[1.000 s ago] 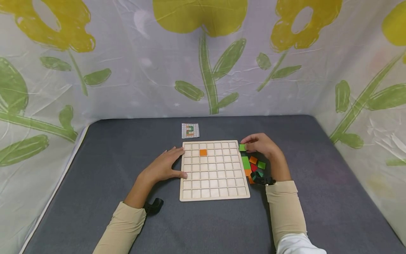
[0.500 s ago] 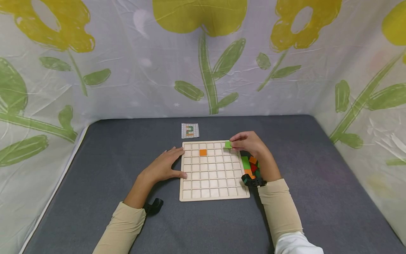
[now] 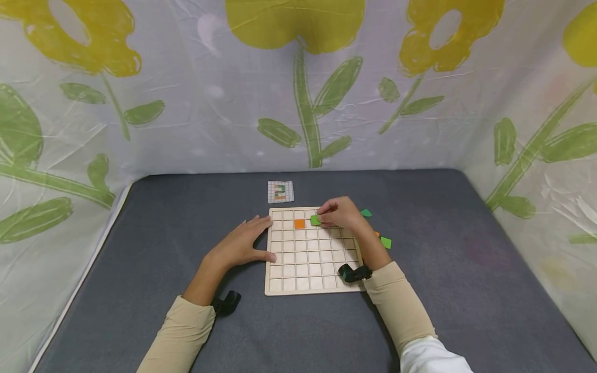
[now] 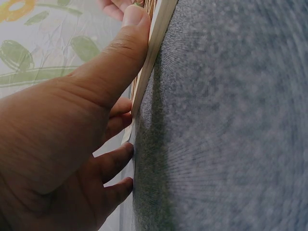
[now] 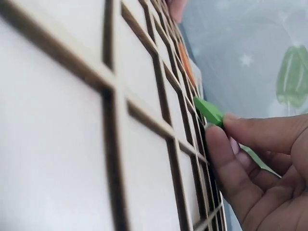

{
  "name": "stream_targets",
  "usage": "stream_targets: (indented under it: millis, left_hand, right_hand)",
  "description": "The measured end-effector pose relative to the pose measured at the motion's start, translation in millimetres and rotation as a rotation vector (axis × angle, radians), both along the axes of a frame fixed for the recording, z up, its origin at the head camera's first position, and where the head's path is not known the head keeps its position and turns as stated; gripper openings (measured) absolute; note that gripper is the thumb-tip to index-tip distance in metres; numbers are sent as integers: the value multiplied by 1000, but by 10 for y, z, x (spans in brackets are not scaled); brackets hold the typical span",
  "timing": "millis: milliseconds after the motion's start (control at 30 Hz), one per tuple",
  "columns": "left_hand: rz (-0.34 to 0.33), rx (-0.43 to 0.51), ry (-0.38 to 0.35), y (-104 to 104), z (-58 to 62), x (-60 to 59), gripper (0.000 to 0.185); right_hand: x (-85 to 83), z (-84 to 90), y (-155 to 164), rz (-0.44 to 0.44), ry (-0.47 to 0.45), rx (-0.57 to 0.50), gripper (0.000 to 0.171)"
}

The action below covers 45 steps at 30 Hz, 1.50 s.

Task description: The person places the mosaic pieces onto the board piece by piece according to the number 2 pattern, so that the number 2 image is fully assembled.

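Observation:
A wooden grid board [image 3: 298, 269] with raised ribs lies on the dark table. An orange square tile [image 3: 299, 224] sits in one cell of its second row. My right hand [image 3: 342, 213] pinches a light green square tile [image 3: 315, 220] between thumb and index finger, over the board's upper middle, just right of the orange tile. In the right wrist view this green tile [image 5: 208, 111] is tilted, one corner close to the ribs. My left hand [image 3: 244, 242] rests along the board's left edge, thumb [image 4: 134, 29] on the rim and fingers spread, steadying nothing else.
Behind the board lies a small printed card [image 3: 280, 192] with a coloured grid pattern. Right of the board are a dark green piece [image 3: 366, 213] and a light green tile [image 3: 385, 242]; my right forearm hides other tiles there. A flowered cloth [image 3: 186, 103] hangs behind the table.
My right hand has carried the green tile leftward from beside the board's upper right corner to near the orange tile. The left hand has stayed at the board's left edge.

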<state>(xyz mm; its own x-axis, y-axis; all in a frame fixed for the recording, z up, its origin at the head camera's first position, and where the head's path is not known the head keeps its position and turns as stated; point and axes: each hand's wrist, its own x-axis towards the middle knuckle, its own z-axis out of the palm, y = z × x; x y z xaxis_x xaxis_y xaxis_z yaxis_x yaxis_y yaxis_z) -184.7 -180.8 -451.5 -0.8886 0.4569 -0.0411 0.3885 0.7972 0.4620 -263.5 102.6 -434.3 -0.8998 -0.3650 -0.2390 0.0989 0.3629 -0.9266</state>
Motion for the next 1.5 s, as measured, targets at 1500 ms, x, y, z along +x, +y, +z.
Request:
stream_targets:
  millis: [1500]
  left_hand:
    - [34, 4, -20, 6, -33, 25, 100]
  right_hand:
    - [-33, 209, 727, -185, 185, 653, 35]
